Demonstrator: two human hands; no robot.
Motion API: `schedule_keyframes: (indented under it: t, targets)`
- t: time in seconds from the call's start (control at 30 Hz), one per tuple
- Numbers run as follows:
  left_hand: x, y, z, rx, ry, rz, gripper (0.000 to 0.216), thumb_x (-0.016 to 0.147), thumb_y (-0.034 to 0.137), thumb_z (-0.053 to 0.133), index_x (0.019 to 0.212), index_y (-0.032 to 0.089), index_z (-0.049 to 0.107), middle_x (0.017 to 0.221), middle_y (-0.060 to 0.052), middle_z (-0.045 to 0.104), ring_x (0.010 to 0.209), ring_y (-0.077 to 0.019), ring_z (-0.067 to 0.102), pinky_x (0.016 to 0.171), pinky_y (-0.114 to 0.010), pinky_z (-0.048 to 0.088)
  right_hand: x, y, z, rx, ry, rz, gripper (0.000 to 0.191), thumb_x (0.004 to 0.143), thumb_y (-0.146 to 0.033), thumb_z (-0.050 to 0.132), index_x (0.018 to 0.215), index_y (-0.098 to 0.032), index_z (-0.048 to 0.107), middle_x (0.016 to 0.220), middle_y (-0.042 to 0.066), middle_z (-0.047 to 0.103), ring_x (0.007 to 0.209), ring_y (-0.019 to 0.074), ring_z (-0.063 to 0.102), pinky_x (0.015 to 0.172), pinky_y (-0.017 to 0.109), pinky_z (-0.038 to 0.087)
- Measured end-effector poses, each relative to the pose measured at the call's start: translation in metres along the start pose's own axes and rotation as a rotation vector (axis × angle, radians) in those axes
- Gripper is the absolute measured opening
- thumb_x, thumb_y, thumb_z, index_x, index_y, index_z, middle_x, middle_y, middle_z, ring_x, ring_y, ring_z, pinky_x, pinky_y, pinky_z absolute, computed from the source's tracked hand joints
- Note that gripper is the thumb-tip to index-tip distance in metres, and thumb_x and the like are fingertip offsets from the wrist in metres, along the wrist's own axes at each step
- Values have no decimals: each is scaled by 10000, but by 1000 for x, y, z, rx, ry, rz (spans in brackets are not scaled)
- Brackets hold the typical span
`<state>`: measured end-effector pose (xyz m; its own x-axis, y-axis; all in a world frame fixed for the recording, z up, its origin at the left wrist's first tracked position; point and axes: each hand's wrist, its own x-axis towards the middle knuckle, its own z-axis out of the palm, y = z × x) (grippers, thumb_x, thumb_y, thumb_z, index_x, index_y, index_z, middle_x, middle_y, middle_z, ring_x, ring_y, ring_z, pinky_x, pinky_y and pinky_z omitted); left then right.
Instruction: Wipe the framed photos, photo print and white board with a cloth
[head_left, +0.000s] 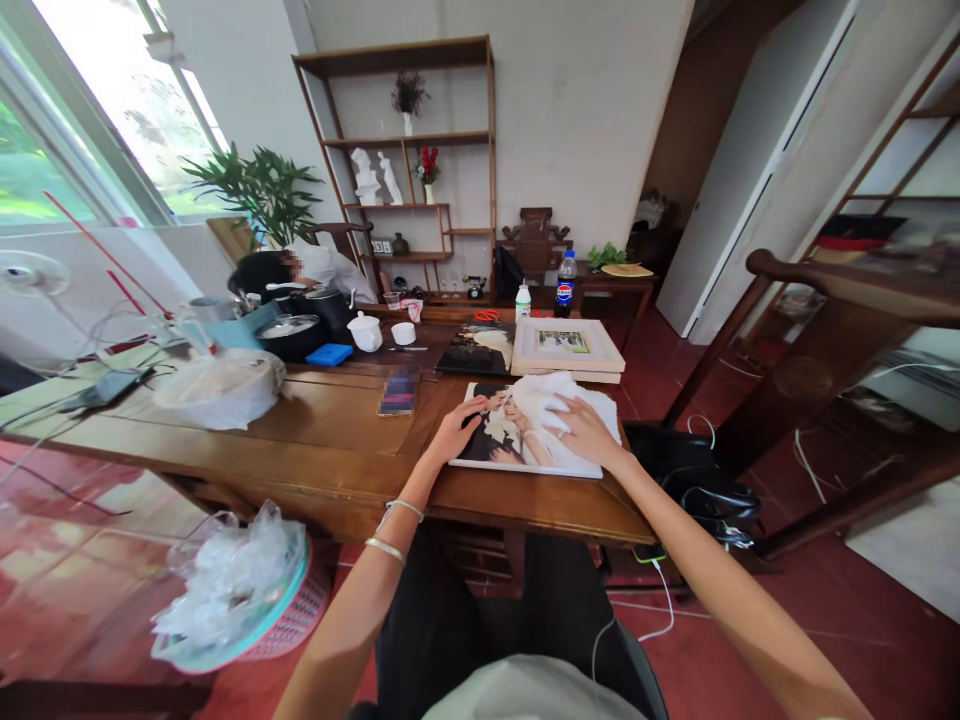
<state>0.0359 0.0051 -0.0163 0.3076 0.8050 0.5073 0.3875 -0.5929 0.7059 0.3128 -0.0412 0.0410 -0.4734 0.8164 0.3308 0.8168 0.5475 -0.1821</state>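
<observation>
A glossy photo panel [499,440] with a wedding picture lies flat near the front edge of the wooden table. My left hand [459,428] rests on its left side, fingers stretched out over the picture. My right hand [589,432] is spread on a crumpled white cloth [551,392], which covers the panel's upper right part. Under my right palm the surface is hidden. Just behind the panel are a dark picture [476,348] and a pale framed photo [566,345] that sits on a stack.
Left of the panel lies a phone [398,390]. Farther back stand a cola bottle [565,285], a white bottle [523,302], a white teapot [366,332] and a black pot [289,335]. A bag-filled basket [255,625] is on the floor. Someone [330,270] leans at the far side.
</observation>
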Motion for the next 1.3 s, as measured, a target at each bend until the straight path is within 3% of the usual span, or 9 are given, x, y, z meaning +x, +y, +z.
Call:
schedule_keyframes:
  t: [0.27, 0.37, 0.53, 0.67, 0.83, 0.93, 1.03, 1.17, 1.3]
  targets:
    - [0, 3, -1, -1, -13, -10, 326, 866, 302, 480, 1135, 195, 630, 1303, -73, 565, 1235, -212, 496, 1096, -413, 326, -50, -63, -14, 150, -141, -278, 404, 748, -117, 551, 1127, -228, 637, 1398, 74, 459, 1341, 249, 314, 1108, 483, 214]
    - [0, 3, -1, -3, -10, -17, 321, 862, 295, 484, 1133, 204, 630, 1302, -64, 567, 1239, -211, 492, 1100, -417, 318, -45, -49, -21, 132, -162, -268, 330, 834, -202, 523, 1142, -249, 632, 1368, 52, 497, 1312, 231, 370, 1105, 436, 257]
    - [-1, 1, -1, -12, -6, -11, 314, 859, 295, 486, 1118, 198, 636, 1297, -72, 571, 1237, -207, 495, 1094, -405, 330, -6, 0, -11, -35, -53, -14, 358, 889, -316, 473, 1195, -187, 605, 1318, 111, 540, 1275, 280, 419, 1058, 463, 323]
    - [0, 2, -2, 5, -11, -8, 315, 862, 296, 488, 1127, 204, 631, 1299, -68, 569, 1239, -201, 494, 1095, -397, 330, 3, -8, 2, -52, -8, 41, 364, 869, -267, 478, 1197, -166, 599, 1305, 146, 543, 1312, 308, 357, 1061, 542, 258]
    - [0, 2, -3, -1, -18, 3, 325, 869, 284, 476, 1144, 185, 619, 1307, -82, 561, 1246, -199, 485, 1103, -392, 318, -28, -55, -2, 89, -96, -238, 413, 732, -98, 543, 1122, -200, 635, 1355, 94, 506, 1352, 253, 290, 1107, 490, 195]
    - [0, 2, -3, -5, -27, 0, 320, 870, 283, 481, 1136, 174, 622, 1310, -93, 557, 1248, -200, 484, 1100, -391, 321, -39, -56, -13, 188, -166, -349, 386, 761, -103, 529, 1112, -221, 639, 1377, 64, 485, 1341, 225, 315, 1125, 453, 186]
    - [0, 1, -3, 1, -25, -8, 311, 867, 279, 485, 1128, 183, 626, 1306, -81, 562, 1247, -200, 484, 1103, -398, 314, -31, -28, -17, 219, -211, -258, 336, 858, -211, 494, 1170, -245, 614, 1378, 31, 486, 1311, 236, 368, 1102, 434, 260]
    - [0, 1, -3, 8, -19, -9, 309, 865, 267, 487, 1132, 192, 624, 1304, -70, 564, 1242, -192, 489, 1101, -391, 320, -3, 14, -7, 141, -124, 21, 385, 896, -363, 471, 1231, -207, 581, 1359, 65, 503, 1297, 305, 377, 1055, 475, 322]
    - [-1, 3, -3, 5, -12, -5, 312, 868, 263, 485, 1133, 175, 625, 1299, -86, 566, 1236, -197, 494, 1098, -388, 323, 12, 9, 5, 90, -56, 67, 389, 891, -291, 456, 1239, -158, 567, 1351, 114, 505, 1326, 314, 324, 1086, 522, 228]
